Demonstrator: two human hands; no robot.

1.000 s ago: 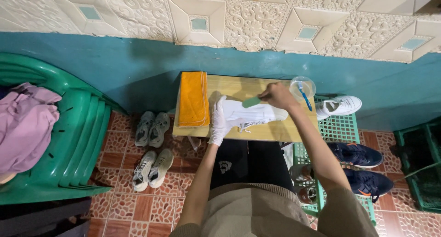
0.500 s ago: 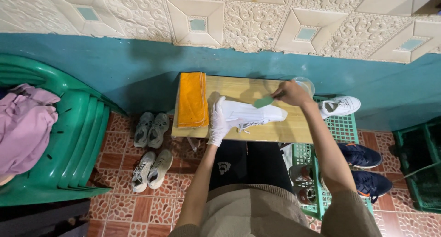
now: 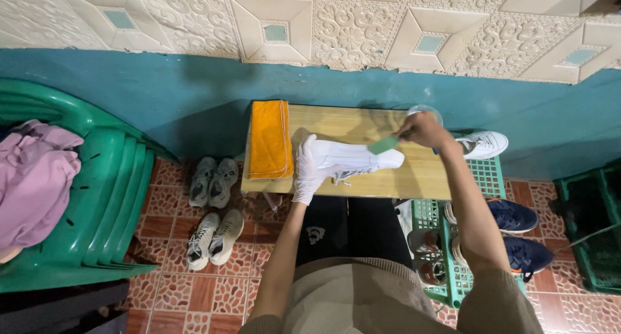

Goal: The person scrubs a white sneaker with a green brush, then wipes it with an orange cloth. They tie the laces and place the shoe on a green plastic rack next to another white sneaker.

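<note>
We judge the white sneaker [image 3: 352, 158], lying on the wooden table [image 3: 420, 175], light and pliable, so our gloved left hand [image 3: 306, 172] clamps its heel while our right hand [image 3: 424, 128] pinches a green brush [image 3: 384, 144]

Bare wooden table [image 3: 420, 175] right of white shoe [image 3: 352, 158]; left blocked by folded orange cloth [image 3: 270, 139], far edge by clear bowl [image 3: 427, 109] and wall.
</note>
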